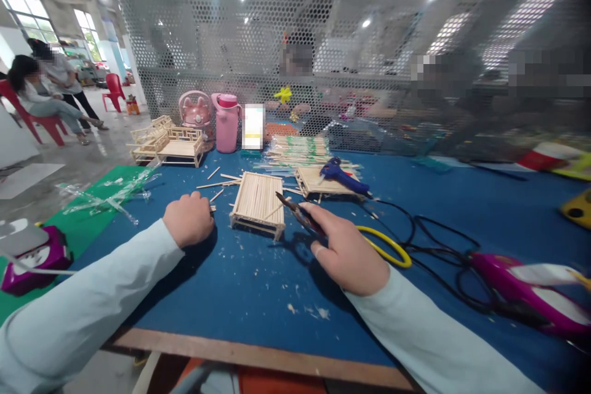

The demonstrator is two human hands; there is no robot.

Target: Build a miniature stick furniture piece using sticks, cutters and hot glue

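A small platform of wooden sticks (pixel 258 197) stands on short legs on the blue table, between my hands. To its right, my right hand (pixel 348 249) grips a pair of scissors (pixel 300 212) with dark blades and a yellow loop handle. The blade tips are at the platform's right edge, where a loose stick lies slantwise. My left hand (pixel 189 220) rests closed on the table, left of the platform. Pale stick ends show beside its curled fingers, but what they hold is hidden.
A blue glue gun (pixel 344 177) lies on a second stick platform (pixel 311 180), its black cable trailing right. Bundled sticks (pixel 298 149), a phone (pixel 253 126), a pink flask (pixel 226 126) and stick furniture (pixel 180 148) line the back, before a perforated metal screen (pixel 184 24).
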